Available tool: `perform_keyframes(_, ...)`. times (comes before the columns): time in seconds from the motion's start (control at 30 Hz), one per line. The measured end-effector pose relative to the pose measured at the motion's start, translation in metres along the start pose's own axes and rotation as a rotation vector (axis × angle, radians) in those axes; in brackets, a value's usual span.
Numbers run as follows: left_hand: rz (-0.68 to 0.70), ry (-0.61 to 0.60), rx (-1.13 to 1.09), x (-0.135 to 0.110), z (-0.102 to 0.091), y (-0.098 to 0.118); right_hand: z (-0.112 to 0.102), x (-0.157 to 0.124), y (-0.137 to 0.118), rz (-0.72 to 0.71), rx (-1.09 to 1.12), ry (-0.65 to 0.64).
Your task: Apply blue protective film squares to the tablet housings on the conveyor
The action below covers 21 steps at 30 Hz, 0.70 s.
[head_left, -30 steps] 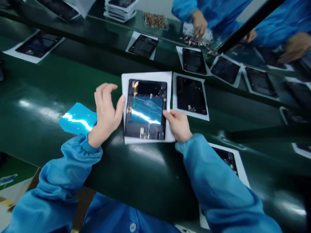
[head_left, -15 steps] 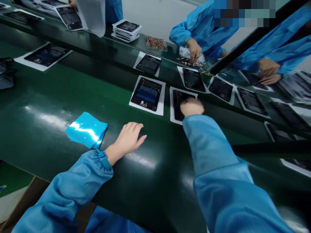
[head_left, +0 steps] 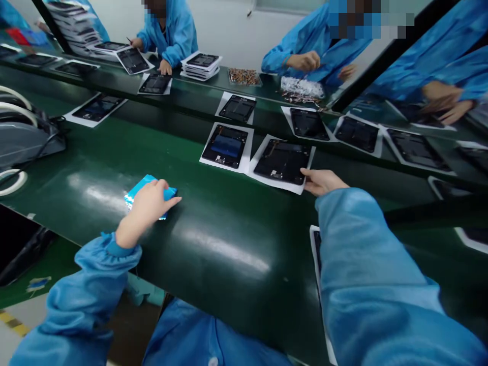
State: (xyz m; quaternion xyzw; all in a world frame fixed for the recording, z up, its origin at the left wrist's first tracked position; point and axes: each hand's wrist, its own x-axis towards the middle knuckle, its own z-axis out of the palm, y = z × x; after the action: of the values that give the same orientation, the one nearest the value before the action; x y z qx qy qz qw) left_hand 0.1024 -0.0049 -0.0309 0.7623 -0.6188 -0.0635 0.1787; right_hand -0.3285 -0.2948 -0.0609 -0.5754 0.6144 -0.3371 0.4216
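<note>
My right hand (head_left: 323,182) pinches the near right corner of a black tablet housing (head_left: 284,157) lying on a white sheet (head_left: 263,178), its thumb on top. Left of it, a second tablet housing (head_left: 225,145) with a blue battery area lies on its own white sheet. On the left side of the bench, my left hand (head_left: 147,206) is over a stack of shiny blue film sheets (head_left: 147,181). Its thumb is stretched out away from the fingers, and the fingertips partly cover the stack.
Raised behind the green bench (head_left: 213,229) runs a shelf with more housings (head_left: 308,123) on white sheets. A grey machine (head_left: 30,137) with white reels stands at left. Co-workers in blue sit opposite, near a tray of small copper-coloured parts (head_left: 244,76).
My left hand has moved left onto the blue film stack. My right hand has shifted to the housing's right corner, and that housing now sits turned beside the other. The view has swung left.
</note>
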Motion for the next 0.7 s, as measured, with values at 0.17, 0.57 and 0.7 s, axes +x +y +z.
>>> perform_keyframes(0.17, -0.046, -0.12, -0.083, -0.007, -0.014, -0.036, -0.003, -0.068, 0.021, 0.107, 0.096, -0.094)
perform_keyframes(0.57, 0.047, -0.32, -0.242, 0.006, -0.045, -0.032, -0.007, -0.286, 0.073, 0.086, -0.04, -0.284)
perform_keyframes(0.7, -0.01, -0.012, -0.172, -0.029, -0.069, -0.012, -0.003, -0.299, 0.052, -0.124, -0.321, -0.025)
